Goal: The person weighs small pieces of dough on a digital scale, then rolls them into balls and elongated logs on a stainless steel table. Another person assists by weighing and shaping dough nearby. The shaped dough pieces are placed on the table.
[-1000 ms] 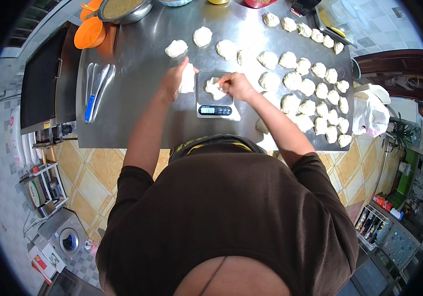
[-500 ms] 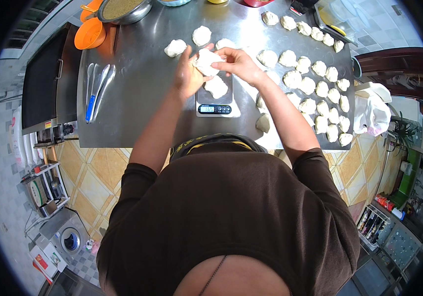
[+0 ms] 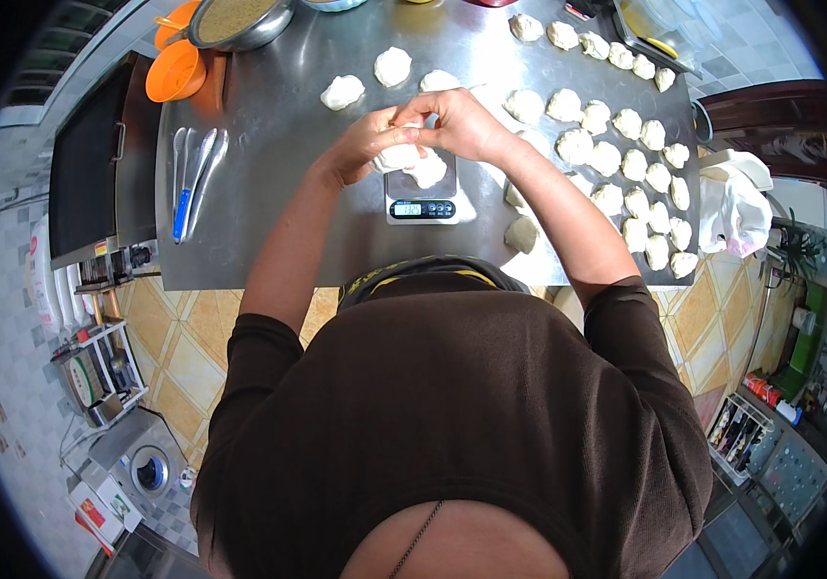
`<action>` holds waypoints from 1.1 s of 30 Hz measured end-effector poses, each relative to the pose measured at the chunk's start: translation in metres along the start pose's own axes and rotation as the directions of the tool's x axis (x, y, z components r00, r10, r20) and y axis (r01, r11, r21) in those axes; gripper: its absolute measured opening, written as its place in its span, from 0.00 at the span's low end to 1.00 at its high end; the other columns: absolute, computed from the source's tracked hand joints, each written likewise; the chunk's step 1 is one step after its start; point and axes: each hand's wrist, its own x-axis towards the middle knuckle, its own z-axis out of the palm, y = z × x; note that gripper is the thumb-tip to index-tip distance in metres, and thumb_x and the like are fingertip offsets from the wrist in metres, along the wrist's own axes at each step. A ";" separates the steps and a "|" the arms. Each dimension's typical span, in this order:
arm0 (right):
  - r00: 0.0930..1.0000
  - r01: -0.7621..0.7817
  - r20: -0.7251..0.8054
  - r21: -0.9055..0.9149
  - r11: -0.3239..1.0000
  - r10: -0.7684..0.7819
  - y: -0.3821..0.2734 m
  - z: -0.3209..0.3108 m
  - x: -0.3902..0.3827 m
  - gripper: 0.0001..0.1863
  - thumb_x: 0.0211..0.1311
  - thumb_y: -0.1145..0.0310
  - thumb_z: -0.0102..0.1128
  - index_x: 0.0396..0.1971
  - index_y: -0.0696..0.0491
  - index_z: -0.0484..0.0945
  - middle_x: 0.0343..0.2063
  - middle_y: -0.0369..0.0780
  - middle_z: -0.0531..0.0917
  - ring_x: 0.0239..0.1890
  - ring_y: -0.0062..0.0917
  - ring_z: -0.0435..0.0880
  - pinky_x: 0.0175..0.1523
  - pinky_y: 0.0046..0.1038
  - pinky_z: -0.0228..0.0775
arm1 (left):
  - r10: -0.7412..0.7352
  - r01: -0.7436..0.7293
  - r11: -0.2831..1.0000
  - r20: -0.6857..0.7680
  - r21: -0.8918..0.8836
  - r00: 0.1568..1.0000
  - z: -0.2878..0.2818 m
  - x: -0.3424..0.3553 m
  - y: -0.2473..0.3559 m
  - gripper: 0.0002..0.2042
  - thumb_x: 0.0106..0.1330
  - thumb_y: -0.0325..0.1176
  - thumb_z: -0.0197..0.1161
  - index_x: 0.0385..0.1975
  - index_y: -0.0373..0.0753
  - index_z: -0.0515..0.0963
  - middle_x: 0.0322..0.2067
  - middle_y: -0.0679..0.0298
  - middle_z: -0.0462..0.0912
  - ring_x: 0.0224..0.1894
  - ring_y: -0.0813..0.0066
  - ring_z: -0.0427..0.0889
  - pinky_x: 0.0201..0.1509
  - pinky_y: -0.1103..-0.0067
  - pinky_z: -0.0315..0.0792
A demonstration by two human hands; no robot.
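Observation:
Both of my hands meet over a small digital scale [image 3: 422, 211] on the steel table. A white lump of dough [image 3: 394, 158] is in my left hand [image 3: 360, 145], whose fingers curl round it. The fingers of my right hand [image 3: 462, 124] pinch at the top of that same lump, close against the left fingers. Beneath, a second dough piece [image 3: 427, 170] rests on the scale's plate, partly covered by my hands. Just beyond lie a few loose dough pieces, one dough lump [image 3: 392, 67] straight ahead and another dough lump [image 3: 342, 93] to its left.
Rows of dough pieces [image 3: 634, 165] cover the table's right side. Tongs and a blue-handled tool [image 3: 183, 212] lie at the left. An orange bowl [image 3: 176, 73] and a metal pan [image 3: 240, 21] with brownish contents stand far left. A clear container [image 3: 664, 24] sits far right.
My hands have closed in on the held dough: the left fingers, spread before, now curl round it, and the right hand has moved slightly left to pinch its top.

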 end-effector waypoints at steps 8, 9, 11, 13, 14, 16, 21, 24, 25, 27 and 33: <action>0.996 -0.025 -0.076 0.246 0.969 0.045 0.018 0.008 0.000 0.07 0.57 0.75 0.66 0.36 0.54 0.84 0.28 0.38 0.86 0.31 0.21 0.83 0.42 0.24 0.76 | 0.026 -0.023 0.999 -0.120 0.022 0.992 0.001 -0.002 0.001 0.17 0.69 0.37 0.60 0.51 0.33 0.74 0.37 0.65 0.79 0.39 0.80 0.79 0.46 0.81 0.73; 0.994 -0.034 -0.088 0.238 0.971 0.057 0.021 0.010 0.000 0.07 0.56 0.76 0.65 0.36 0.55 0.84 0.28 0.37 0.86 0.31 0.20 0.83 0.41 0.24 0.76 | 0.016 -0.016 1.000 -0.134 0.003 0.991 -0.001 -0.002 -0.001 0.17 0.69 0.37 0.60 0.51 0.33 0.74 0.36 0.65 0.79 0.39 0.80 0.79 0.46 0.81 0.73; 0.991 -0.054 -0.112 0.221 0.974 0.080 0.022 0.012 0.002 0.07 0.56 0.78 0.64 0.35 0.56 0.83 0.27 0.37 0.85 0.31 0.19 0.83 0.41 0.23 0.76 | -0.007 0.005 1.000 -0.163 -0.013 0.987 -0.003 -0.002 -0.004 0.16 0.69 0.37 0.59 0.51 0.33 0.74 0.36 0.66 0.79 0.38 0.81 0.78 0.44 0.82 0.73; 0.983 -0.096 -0.136 0.175 0.980 0.120 0.018 0.012 0.001 0.06 0.56 0.79 0.64 0.34 0.56 0.81 0.26 0.36 0.84 0.30 0.17 0.82 0.40 0.22 0.76 | -0.032 0.030 0.999 -0.196 -0.011 0.980 -0.005 -0.002 -0.006 0.16 0.69 0.36 0.59 0.51 0.34 0.73 0.35 0.67 0.79 0.36 0.82 0.78 0.42 0.83 0.73; 0.979 -0.117 -0.148 0.154 0.981 0.141 0.016 0.012 0.001 0.05 0.56 0.80 0.63 0.33 0.56 0.81 0.25 0.36 0.84 0.30 0.17 0.82 0.40 0.22 0.76 | -0.036 0.035 0.999 -0.222 -0.010 0.974 -0.004 -0.002 -0.007 0.14 0.69 0.36 0.59 0.50 0.35 0.74 0.34 0.67 0.79 0.36 0.82 0.78 0.41 0.83 0.73; 0.970 -0.146 -0.168 0.182 0.972 0.177 0.018 0.015 0.000 0.04 0.57 0.78 0.66 0.31 0.56 0.79 0.25 0.32 0.81 0.29 0.15 0.80 0.39 0.21 0.75 | -0.044 0.044 0.999 -0.274 -0.008 0.961 -0.003 -0.002 -0.008 0.12 0.69 0.35 0.59 0.46 0.35 0.76 0.33 0.67 0.79 0.35 0.82 0.78 0.40 0.83 0.72; 0.972 -0.147 0.002 0.782 0.606 0.233 0.028 0.013 -0.004 0.06 0.57 0.78 0.66 0.31 0.56 0.77 0.26 0.32 0.81 0.30 0.15 0.80 0.40 0.21 0.74 | -0.016 0.038 0.998 -0.396 0.047 0.918 -0.023 -0.004 -0.026 0.11 0.66 0.36 0.62 0.41 0.35 0.79 0.32 0.67 0.81 0.33 0.81 0.79 0.36 0.82 0.73; 0.951 -0.252 0.047 0.692 0.677 0.306 0.046 0.014 -0.008 0.06 0.57 0.80 0.63 0.34 0.58 0.78 0.29 0.36 0.84 0.31 0.18 0.82 0.41 0.21 0.76 | -0.046 0.036 0.999 -0.469 -0.029 0.882 -0.034 -0.012 -0.040 0.10 0.67 0.38 0.61 0.36 0.37 0.79 0.30 0.69 0.79 0.31 0.83 0.78 0.34 0.82 0.72; 0.946 -0.271 0.040 0.641 0.718 0.322 0.068 0.023 -0.010 0.06 0.57 0.81 0.63 0.34 0.58 0.78 0.29 0.36 0.84 0.31 0.18 0.82 0.41 0.21 0.76 | -0.062 0.033 0.997 -0.479 -0.068 0.876 -0.035 -0.014 -0.043 0.10 0.67 0.38 0.61 0.35 0.38 0.78 0.29 0.70 0.79 0.30 0.83 0.77 0.33 0.82 0.71; 0.916 -0.380 0.059 0.447 0.810 0.397 0.089 0.039 -0.014 0.05 0.57 0.83 0.61 0.33 0.60 0.79 0.28 0.36 0.84 0.33 0.18 0.83 0.40 0.21 0.76 | -0.139 0.118 0.990 -0.524 -0.073 0.840 -0.035 -0.018 -0.048 0.11 0.66 0.41 0.62 0.32 0.39 0.78 0.26 0.71 0.78 0.27 0.84 0.76 0.30 0.82 0.70; 0.865 -0.493 -0.171 -0.122 0.861 0.471 0.088 0.055 -0.020 0.18 0.49 0.60 0.74 0.32 0.53 0.76 0.31 0.43 0.83 0.36 0.36 0.83 0.42 0.36 0.74 | -0.199 0.433 0.846 -0.569 0.311 0.798 -0.042 -0.023 -0.067 0.15 0.61 0.46 0.66 0.22 0.41 0.78 0.19 0.71 0.75 0.22 0.83 0.72 0.25 0.78 0.65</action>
